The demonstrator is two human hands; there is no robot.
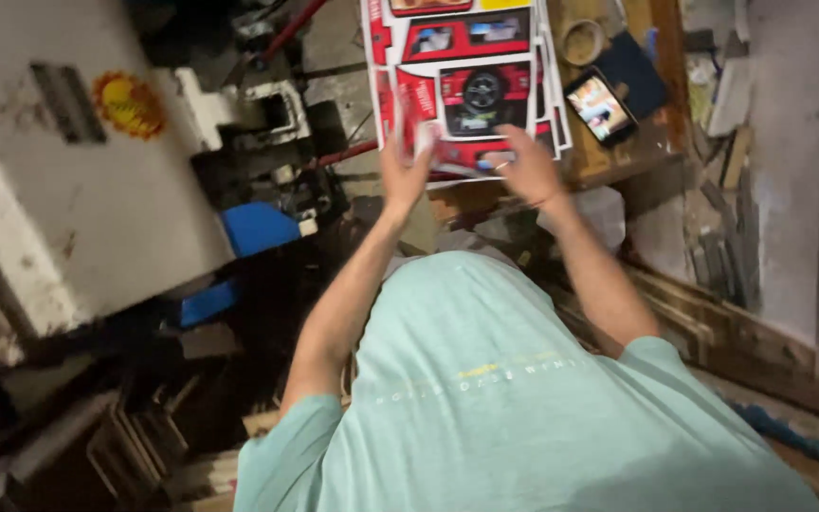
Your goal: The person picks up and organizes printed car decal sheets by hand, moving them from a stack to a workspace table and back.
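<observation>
a stack of printed sheets [466, 71], red and white with small pictures, lies flat on a wooden table, edges fanned slightly. its near edge sits under the person's fingertips.

We see printed sheets [466, 76] in red, white and black, with a yellow patch at the top edge. Beside them lie a phone [601, 106] with a bright multicoloured screen and a dark navy pad [639, 68] on the brown wooden table [618, 156]. Our shirt [504, 398] is pale mint green; a seat [258, 228] below is blue.
</observation>
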